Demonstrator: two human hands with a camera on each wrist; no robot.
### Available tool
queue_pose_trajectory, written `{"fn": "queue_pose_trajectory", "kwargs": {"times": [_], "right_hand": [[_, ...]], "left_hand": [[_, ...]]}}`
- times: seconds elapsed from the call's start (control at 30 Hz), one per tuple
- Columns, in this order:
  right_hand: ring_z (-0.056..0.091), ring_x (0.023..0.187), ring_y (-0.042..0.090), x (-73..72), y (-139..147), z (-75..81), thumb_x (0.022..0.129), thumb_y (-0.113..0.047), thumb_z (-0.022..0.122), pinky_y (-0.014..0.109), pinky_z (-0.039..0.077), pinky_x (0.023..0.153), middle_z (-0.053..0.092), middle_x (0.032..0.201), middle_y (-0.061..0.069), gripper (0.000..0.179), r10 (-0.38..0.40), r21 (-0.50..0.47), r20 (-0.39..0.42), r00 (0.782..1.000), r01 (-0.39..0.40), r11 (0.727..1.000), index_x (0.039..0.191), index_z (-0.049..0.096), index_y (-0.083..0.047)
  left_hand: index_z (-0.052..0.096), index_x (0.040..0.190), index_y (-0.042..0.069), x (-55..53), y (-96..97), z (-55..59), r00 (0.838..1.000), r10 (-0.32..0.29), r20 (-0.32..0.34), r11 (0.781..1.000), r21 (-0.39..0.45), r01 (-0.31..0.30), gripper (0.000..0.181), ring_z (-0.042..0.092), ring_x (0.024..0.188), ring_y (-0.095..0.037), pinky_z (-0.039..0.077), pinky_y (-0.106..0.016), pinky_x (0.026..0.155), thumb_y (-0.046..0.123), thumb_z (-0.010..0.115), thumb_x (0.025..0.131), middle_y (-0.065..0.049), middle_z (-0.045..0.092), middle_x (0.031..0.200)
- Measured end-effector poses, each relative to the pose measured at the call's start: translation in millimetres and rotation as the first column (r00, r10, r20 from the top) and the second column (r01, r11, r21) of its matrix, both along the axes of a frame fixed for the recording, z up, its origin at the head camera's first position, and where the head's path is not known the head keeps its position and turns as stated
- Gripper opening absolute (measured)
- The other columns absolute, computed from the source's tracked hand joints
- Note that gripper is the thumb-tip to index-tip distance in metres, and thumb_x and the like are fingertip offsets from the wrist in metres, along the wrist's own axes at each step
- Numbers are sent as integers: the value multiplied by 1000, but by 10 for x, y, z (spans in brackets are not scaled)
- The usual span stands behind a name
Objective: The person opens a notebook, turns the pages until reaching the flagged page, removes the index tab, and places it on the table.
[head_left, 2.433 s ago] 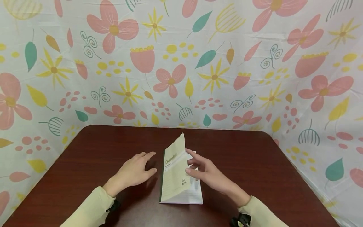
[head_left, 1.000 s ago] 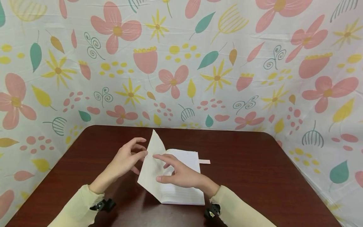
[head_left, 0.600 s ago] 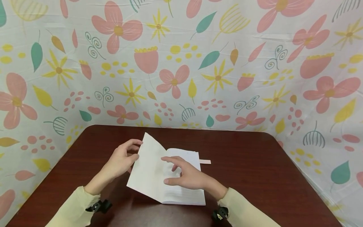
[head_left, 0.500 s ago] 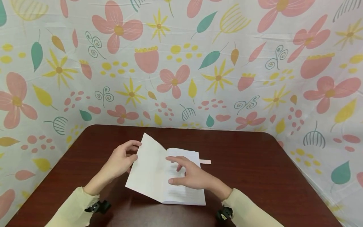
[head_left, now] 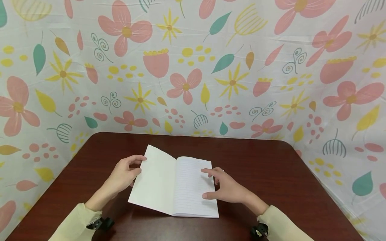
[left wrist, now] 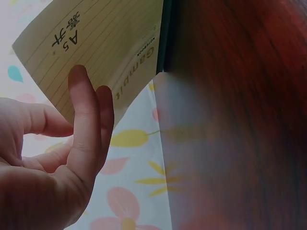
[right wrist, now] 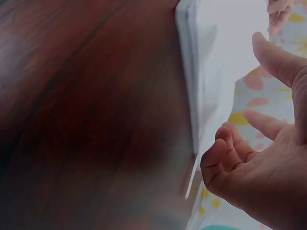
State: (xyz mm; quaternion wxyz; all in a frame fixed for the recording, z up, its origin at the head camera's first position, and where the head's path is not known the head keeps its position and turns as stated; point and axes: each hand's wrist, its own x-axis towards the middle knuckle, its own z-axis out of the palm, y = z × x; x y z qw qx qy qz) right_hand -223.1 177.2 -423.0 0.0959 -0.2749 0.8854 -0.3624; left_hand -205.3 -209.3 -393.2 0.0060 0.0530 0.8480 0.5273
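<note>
A lined notebook [head_left: 193, 190] lies open on the table, its pale cover [head_left: 156, 180] tilted up on the left. My left hand [head_left: 122, 175] holds the cover's outer edge, thumb and index fingertip at the edge. In the left wrist view, two fingers [left wrist: 85, 120] lie against the cover's outside, printed "Gambit". My right hand [head_left: 227, 187] hovers over the right page's outer edge, holding nothing. Its thumb and index finger are spread apart, and other fingers [right wrist: 213, 160] curl loosely. A thin strip [right wrist: 189, 184] sticks out from the pages, mostly hidden behind the right hand in the head view.
The dark reddish-brown table [head_left: 271, 167] has rounded far corners. A flower-printed cloth [head_left: 193, 67] hangs behind it and along both sides. Both wrists carry black devices [head_left: 101, 223] below pale sleeves [head_left: 72, 222].
The notebook's cover has swung over to the left and lowered, with my left hand at its edge. My right hand has drawn back rightward across the page, covering the pink strip.
</note>
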Motion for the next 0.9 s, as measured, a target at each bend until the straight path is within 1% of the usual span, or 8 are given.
{"fn": "queue_pose_trajectory", "kwargs": {"times": [0.1,0.2,0.3,0.43,0.6,0.77,0.9], "right_hand": [[53,106,31,-1,71,-24,82,-38,92,42,50,83,52,131,14,85,-3,22,-2,1000,3,1000,153,54,-11],[52,118,32,-2,120,-38,80,-41,93,49,49,93,50,135,15,89,-11,43,2,1000,11,999,153,54,-9],[48,125,33,-3,156,-48,78,-42,94,52,47,97,49,136,15,91,-17,57,13,1000,16,998,154,53,-9],[45,126,34,-8,186,-64,77,-42,94,53,46,97,48,134,14,93,-8,69,17,1000,7,998,154,53,-9],[43,125,32,-29,195,-92,77,-45,94,52,46,95,47,131,13,95,7,99,2,1000,-7,995,155,53,-11],[42,122,30,-38,182,-109,74,-49,95,51,44,91,46,133,11,95,3,145,-14,1000,-1,989,154,56,-15],[42,123,31,-44,178,-117,73,-50,95,52,41,89,45,136,12,96,-1,174,-17,1000,4,985,154,56,-17]], "left_hand": [[61,140,0,1,-9,-28,1000,7,10,1000,8,-7,41,70,82,-23,57,-41,54,-3,56,99,-21,62,127],[61,140,0,5,-15,-51,1000,9,17,1000,16,-9,41,70,82,-23,58,-40,56,-3,56,100,-22,62,127],[61,140,0,11,-22,-73,1000,12,16,1000,9,-13,41,69,82,-24,58,-40,56,-3,56,100,-22,61,127],[62,139,0,23,-34,-105,1000,20,17,1000,-5,-20,41,68,81,-23,57,-39,54,-4,56,99,-22,61,128],[62,139,0,24,-47,-145,999,26,25,1000,-9,-26,41,68,78,-22,56,-38,52,-5,55,99,-23,61,130],[62,140,-1,25,-64,-191,999,27,44,1000,-5,-27,41,69,81,-22,58,-39,55,-4,56,99,-23,60,131],[60,141,-2,29,-83,-234,998,21,55,1000,-11,-21,41,70,85,-22,59,-41,57,-3,57,100,-23,61,131]]}}
